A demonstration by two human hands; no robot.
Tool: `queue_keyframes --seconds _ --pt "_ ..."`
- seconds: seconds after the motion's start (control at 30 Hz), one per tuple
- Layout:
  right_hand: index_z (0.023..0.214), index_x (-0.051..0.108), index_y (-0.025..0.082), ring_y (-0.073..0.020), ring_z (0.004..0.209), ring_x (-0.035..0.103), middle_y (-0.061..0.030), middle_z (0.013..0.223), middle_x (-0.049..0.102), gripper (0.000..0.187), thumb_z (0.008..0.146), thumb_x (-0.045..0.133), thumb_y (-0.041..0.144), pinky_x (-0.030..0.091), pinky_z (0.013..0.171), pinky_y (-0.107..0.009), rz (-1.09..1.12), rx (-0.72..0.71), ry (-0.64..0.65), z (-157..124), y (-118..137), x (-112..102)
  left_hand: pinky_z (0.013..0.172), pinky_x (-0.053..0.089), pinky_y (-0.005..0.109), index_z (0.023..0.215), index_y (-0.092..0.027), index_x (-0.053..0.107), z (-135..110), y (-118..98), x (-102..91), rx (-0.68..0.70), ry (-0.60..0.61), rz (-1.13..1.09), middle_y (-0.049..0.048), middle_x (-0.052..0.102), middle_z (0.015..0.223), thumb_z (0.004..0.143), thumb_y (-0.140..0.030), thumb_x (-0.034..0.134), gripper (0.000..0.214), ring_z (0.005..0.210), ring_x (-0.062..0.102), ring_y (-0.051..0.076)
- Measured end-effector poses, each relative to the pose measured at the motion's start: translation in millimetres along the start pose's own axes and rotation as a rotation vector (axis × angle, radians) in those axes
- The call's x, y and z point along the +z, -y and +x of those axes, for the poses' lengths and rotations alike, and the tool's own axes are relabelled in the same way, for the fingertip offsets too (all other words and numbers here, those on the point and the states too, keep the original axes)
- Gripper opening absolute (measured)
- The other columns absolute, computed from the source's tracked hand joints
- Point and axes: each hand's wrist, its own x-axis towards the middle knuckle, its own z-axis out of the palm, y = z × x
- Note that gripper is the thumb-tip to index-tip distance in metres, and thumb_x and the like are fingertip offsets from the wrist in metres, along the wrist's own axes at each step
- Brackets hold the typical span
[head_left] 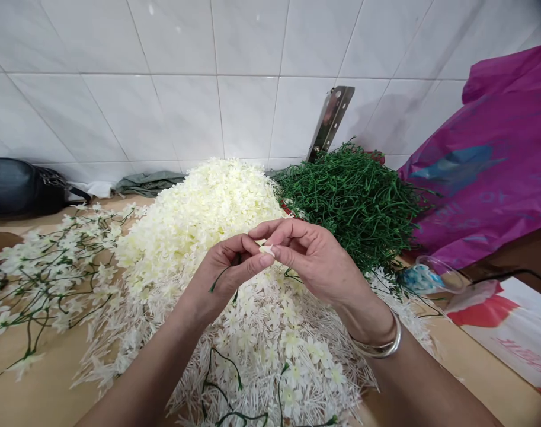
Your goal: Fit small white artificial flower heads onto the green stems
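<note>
My left hand [228, 264] is closed round a green plastic stem [218, 280], whose end sticks out below the fingers. At its fingertips, my right hand [317, 261] pinches a small cream artificial flower [266, 249]. The two hands meet at this flower, and the fingers hide most of it. Behind them rises a big heap of loose cream blossoms [226, 196]. A mound of green plastic stems [350, 196] lies to the right. Under my wrists spread white spiky sprays [270, 332] with flowers and stems on top.
Flowered stems [70, 267] lie on the table [12, 397] at left, with a black bag [12, 187] beyond. A metal bracket [331, 121] leans on the tiled wall. At right are a purple bag [496, 160], a clear plastic cup [443, 276] and a red-and-white box [510, 332].
</note>
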Motion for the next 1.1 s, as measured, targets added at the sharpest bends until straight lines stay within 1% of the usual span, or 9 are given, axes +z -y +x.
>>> queue_keyframes --seconds 0.1,0.23,0.4,0.57,0.7,0.8,0.93,1.03,1.1 --pt "0.082 0.075 0.024 -0.0149 0.094 0.072 -0.0002 0.095 0.078 0.009 0.086 0.083 0.024 0.056 0.089 -0.032 0.041 0.011 -0.064 -0.3 -4.7 -0.3 0.059 0.03 0.022 0.066 -0.018 0.064 2.1 -4.1 1.9 0.042 -0.072 0.039 -0.0059 0.045 0.062 0.077 -0.042 0.09 0.037 0.061 0.033 0.009" --pt "0.08 0.075 0.023 -0.0147 0.085 0.069 -0.0001 0.088 0.077 0.016 0.081 0.088 0.032 0.053 0.081 -0.031 -0.045 0.05 -0.134 -0.9 -5.3 -1.8 0.054 0.026 0.021 0.073 -0.019 0.067 3.0 -9.4 -0.7 0.042 -0.143 0.137 -0.0062 0.048 0.062 0.07 -0.037 0.094 0.033 0.058 0.033 0.008" --pt "0.076 0.072 0.022 -0.0142 0.075 0.061 0.0013 0.079 0.072 0.026 0.072 0.094 0.036 0.048 0.072 -0.03 -0.156 0.102 -0.161 0.7 -1.9 -2.6 0.051 0.02 0.025 0.086 -0.024 0.077 -0.1 -8.7 -5.3 0.092 -0.188 0.236 -0.0074 0.035 0.056 0.083 -0.04 0.084 0.018 0.055 0.026 0.01" --pt "0.076 0.071 0.021 -0.0121 0.07 0.056 0.003 0.075 0.067 0.027 0.072 0.093 0.036 0.046 0.069 -0.028 -0.154 0.093 -0.191 -0.4 -1.5 4.2 0.053 0.02 0.027 0.087 -0.026 0.079 -2.1 -1.6 -6.8 0.114 -0.194 0.21 -0.0063 0.035 0.056 0.084 -0.041 0.084 0.016 0.057 0.027 0.011" --pt "0.077 0.069 0.021 -0.0109 0.067 0.054 0.0045 0.072 0.064 0.027 0.072 0.093 0.033 0.046 0.065 -0.026 -0.088 0.099 -0.213 -1.5 -4.3 7.9 0.054 0.02 0.028 0.088 -0.025 0.081 -2.1 -3.0 -5.7 0.142 -0.192 0.212 -0.0052 0.04 0.057 0.086 -0.04 0.082 0.015 0.058 0.028 0.012" --pt "0.085 0.07 0.022 -0.0112 0.068 0.055 0.0051 0.073 0.063 0.023 0.076 0.09 0.029 0.046 0.065 -0.025 -0.133 0.061 -0.214 -2.4 -4.2 7.4 0.054 0.022 0.027 0.087 -0.024 0.081 -2.0 -6.5 -4.0 0.134 -0.21 0.236 -0.0042 0.044 0.059 0.085 -0.037 0.081 0.013 0.058 0.03 0.012" --pt "0.108 0.076 0.026 -0.0144 0.079 0.062 0.0028 0.082 0.068 0.021 0.088 0.079 0.024 0.05 0.078 -0.031 -0.38 -0.066 -0.172 -4.9 2.3 6.4 0.055 0.027 0.025 0.087 -0.022 0.077 -0.5 -9.3 -4.0 0.125 -0.217 0.213 -0.0031 0.055 0.067 0.081 -0.032 0.085 0.014 0.06 0.035 0.011" --pt "0.095 0.078 0.025 -0.0158 0.083 0.065 0.0001 0.087 0.074 0.005 0.092 0.074 0.025 0.05 0.083 -0.033 -0.496 -0.141 -0.14 -5.6 6.4 5.3 0.055 0.029 0.023 0.088 -0.022 0.074 1.2 -10.4 -5.7 0.098 -0.186 0.167 -0.0025 0.058 0.07 0.078 -0.032 0.087 0.019 0.061 0.039 0.01" --pt "0.088 0.076 0.023 -0.0156 0.082 0.065 0.0 0.086 0.074 0.005 0.092 0.074 0.025 0.05 0.081 -0.033 -0.487 -0.145 -0.152 -4.8 5.9 3.8 0.055 0.029 0.023 0.087 -0.021 0.074 1.3 -11.5 -5.9 0.084 -0.174 0.179 -0.0028 0.056 0.067 0.079 -0.034 0.086 0.019 0.06 0.038 0.011"
